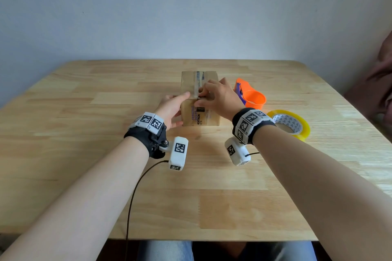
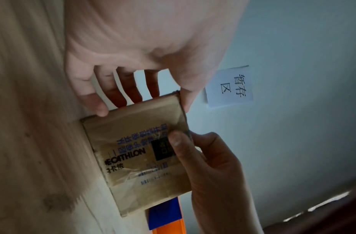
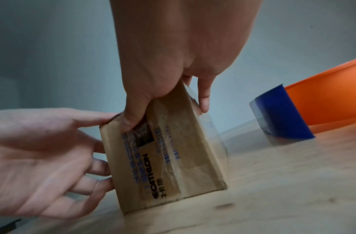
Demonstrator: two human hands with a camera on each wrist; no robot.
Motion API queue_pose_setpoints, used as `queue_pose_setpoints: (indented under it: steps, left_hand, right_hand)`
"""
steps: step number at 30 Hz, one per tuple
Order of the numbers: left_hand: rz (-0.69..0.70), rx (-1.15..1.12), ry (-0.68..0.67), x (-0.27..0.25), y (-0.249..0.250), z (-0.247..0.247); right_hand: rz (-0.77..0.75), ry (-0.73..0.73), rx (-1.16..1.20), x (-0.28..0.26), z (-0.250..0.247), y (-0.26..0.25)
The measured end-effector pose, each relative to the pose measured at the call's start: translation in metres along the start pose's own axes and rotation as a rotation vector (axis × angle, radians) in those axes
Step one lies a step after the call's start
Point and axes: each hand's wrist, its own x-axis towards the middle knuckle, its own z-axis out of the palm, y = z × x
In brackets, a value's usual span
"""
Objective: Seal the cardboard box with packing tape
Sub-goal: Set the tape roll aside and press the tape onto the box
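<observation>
Brown cardboard box (image 1: 199, 116) w/ black & blue print – orange-blue dispenser (image 1: 250, 95), yellowish tape roll (image 1: 290, 124), pale wood table (image 1: 84, 99).

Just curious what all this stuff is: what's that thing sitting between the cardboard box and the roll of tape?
An orange tape dispenser with a blue part lies between the cardboard box and the tape roll; the head view shows it.

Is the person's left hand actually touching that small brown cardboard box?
Touching. The right wrist view shows the left hand with its fingertips against the side of the brown cardboard box, thumb on its top edge.
</observation>
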Motion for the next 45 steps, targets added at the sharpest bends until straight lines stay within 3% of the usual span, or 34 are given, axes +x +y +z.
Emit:
queue_pose_setpoints:
  steps: [5, 10, 17, 23, 27, 33, 38, 41, 43, 45]
  left_hand:
    - [0.011, 0.008, 0.004, 0.002, -0.001, -0.001]
    - [0.013, 0.005, -0.003, 0.002, -0.001, -0.003]
    - [-0.006, -0.023, -0.023, 0.006, -0.003, -0.004]
    - [0.003, -0.021, -0.022, 0.008, -0.003, -0.005]
    - [0.025, 0.008, -0.010, 0.010, 0.000, -0.004]
    - [0.047, 0.029, 0.009, 0.011, 0.002, -0.004]
    - [0.027, -0.028, -0.005, 0.004, -0.002, -0.003]
    - [0.013, -0.066, 0.003, 0.005, -0.003, -0.001]
    - [0.000, -0.051, 0.060, 0.003, -0.001, 0.007]
    - [-0.007, -0.036, 0.128, -0.001, 0.003, 0.018]
  right_hand:
    - [-0.068, -0.078, -0.059, -0.007, -0.003, 0.007]
    - [-0.046, -0.027, 0.057, -0.001, -0.001, 0.012]
    - [-0.056, -0.246, 0.022, 0.000, -0.017, 0.022]
    - [-0.018, -0.074, -0.023, 0.004, -0.009, 0.002]
    - [-0.003, -0.111, -0.251, 0.010, -0.007, -0.016]
    - [0.013, -0.126, -0.329, 0.010, -0.002, -0.021]
    - [-0.001, -0.168, -0.291, 0.008, -0.010, -0.017]
    - [-0.021, -0.181, -0.140, 0.002, -0.013, -0.003]
    - [-0.051, -0.198, -0.090, -0.003, -0.016, 0.009]
    - [-0.045, -0.282, -0.206, -0.010, -0.024, 0.020]
